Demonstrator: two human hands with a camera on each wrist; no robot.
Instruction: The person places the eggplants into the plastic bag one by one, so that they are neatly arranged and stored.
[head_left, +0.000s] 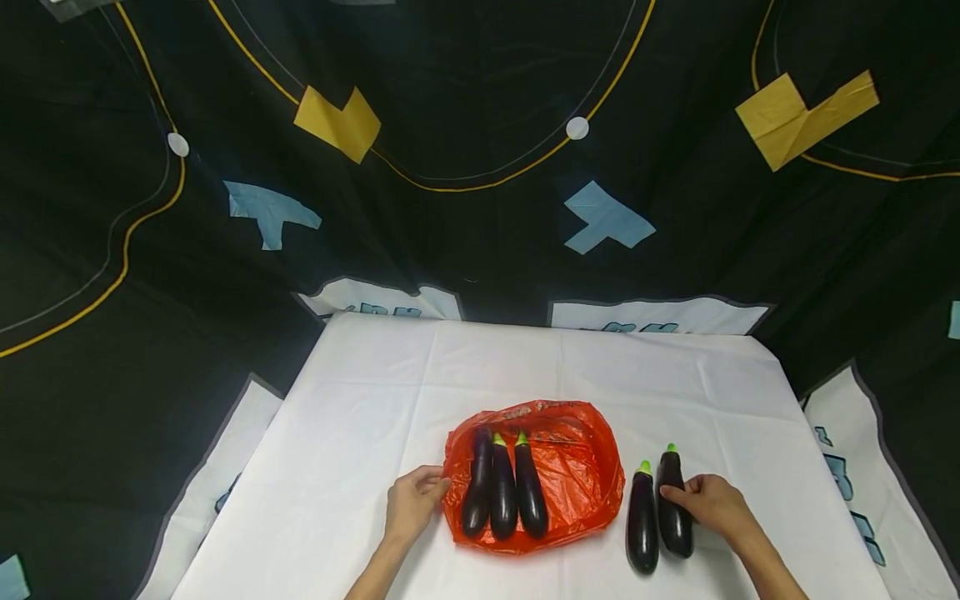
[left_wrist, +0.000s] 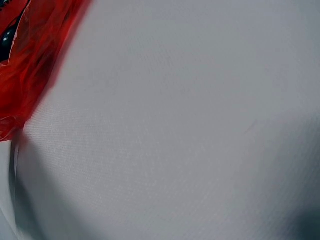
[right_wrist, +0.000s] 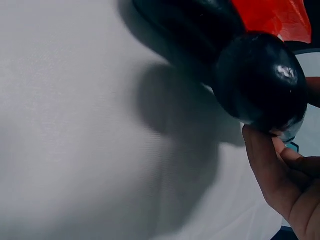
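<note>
A red plastic bag point(head_left: 579, 492) lies spread open on the white table, with three dark purple eggplants point(head_left: 531, 496) side by side in its left half. At the bag's left rim, my left hand point(head_left: 411, 507) pinches the plastic. My right hand point(head_left: 716, 504) grips an eggplant point(head_left: 675, 527) to the right of the bag, thumb on one side and fingers on the other. Close to its left lies another eggplant point(head_left: 642, 527), green stem pointing away. The right wrist view shows the gripped eggplant point(right_wrist: 262, 82) end-on, a shadow falling on the cloth below it.
White cloth point(head_left: 360, 400) with fold creases covers the table. Behind and at the sides hangs a dark curtain point(head_left: 465, 250) with yellow and blue tape patches and white printed panels.
</note>
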